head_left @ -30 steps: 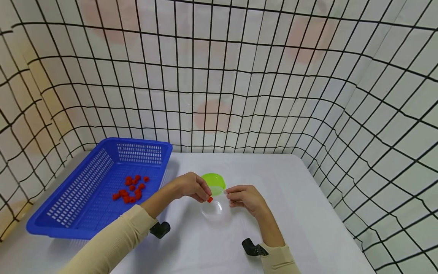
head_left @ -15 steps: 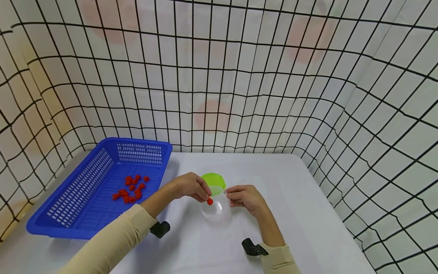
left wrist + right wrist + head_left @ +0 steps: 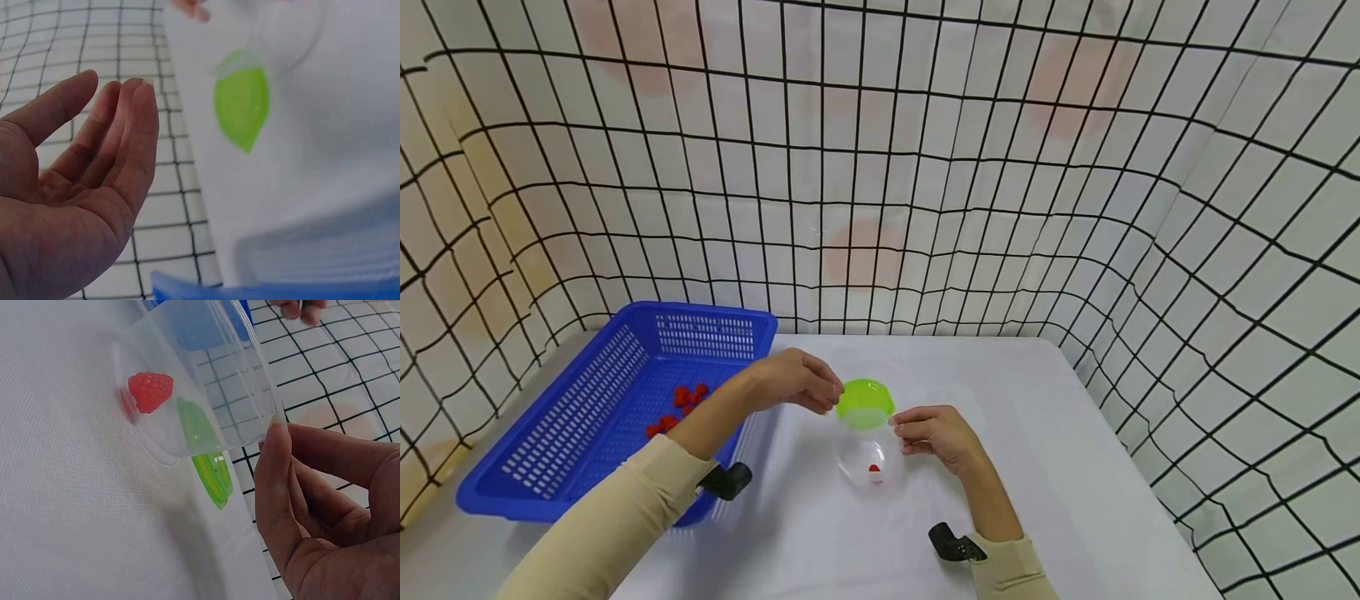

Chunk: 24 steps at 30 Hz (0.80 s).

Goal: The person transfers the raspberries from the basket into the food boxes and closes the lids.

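A transparent plastic container (image 3: 853, 454) stands on the white table, with a single red raspberry (image 3: 150, 391) at its bottom. My right hand (image 3: 940, 433) pinches the container's rim between thumb and fingers, as the right wrist view shows up close. My left hand (image 3: 793, 379) is in the air to the left of the container, fingers loosely bent and nothing between them. Just behind the container lies a bright green lid (image 3: 865, 396), partly seen through the transparent wall. In the left wrist view, the palm of the left hand (image 3: 87, 181) is bare.
On the left side sits a blue perforated basket (image 3: 587, 383) holding several red raspberries (image 3: 682, 396), some hidden behind the left forearm. A black-lined grid backdrop (image 3: 865, 167) rises behind the table and along both sides.
The raspberry has left the left hand's fingers and now lies in the container. The left hand has moved away, back and to the left. The right hand keeps its hold on the rim.
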Available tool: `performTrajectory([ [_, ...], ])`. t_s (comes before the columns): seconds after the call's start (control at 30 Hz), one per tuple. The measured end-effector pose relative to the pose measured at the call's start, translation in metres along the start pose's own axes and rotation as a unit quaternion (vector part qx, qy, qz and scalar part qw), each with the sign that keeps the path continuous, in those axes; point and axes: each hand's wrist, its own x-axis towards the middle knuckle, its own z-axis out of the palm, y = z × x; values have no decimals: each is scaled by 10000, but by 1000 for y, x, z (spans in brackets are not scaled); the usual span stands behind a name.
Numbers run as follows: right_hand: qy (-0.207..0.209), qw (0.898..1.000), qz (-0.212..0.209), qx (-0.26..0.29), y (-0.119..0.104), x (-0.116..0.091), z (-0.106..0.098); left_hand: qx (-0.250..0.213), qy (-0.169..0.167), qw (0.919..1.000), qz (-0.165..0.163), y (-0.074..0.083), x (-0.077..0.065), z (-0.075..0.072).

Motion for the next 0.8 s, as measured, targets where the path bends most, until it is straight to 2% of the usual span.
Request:
performTrajectory([
  [0.17,-2,10000,-2,-30,-1,-1,0,-158,303,9992,205,6,-18,-36],
  [0.33,-23,10000,-10,-21,-1,-1,0,-380,654,9970,155,-1,-39,-76],
  [0.53,6,10000,29,-19,-1,-2,-1,-489,973,9941,18,-26,-51,-114],
  [0.8,16,10000,29,-30,-1,-2,1,-233,1038,9942,-181,-63,-61,-141],
])
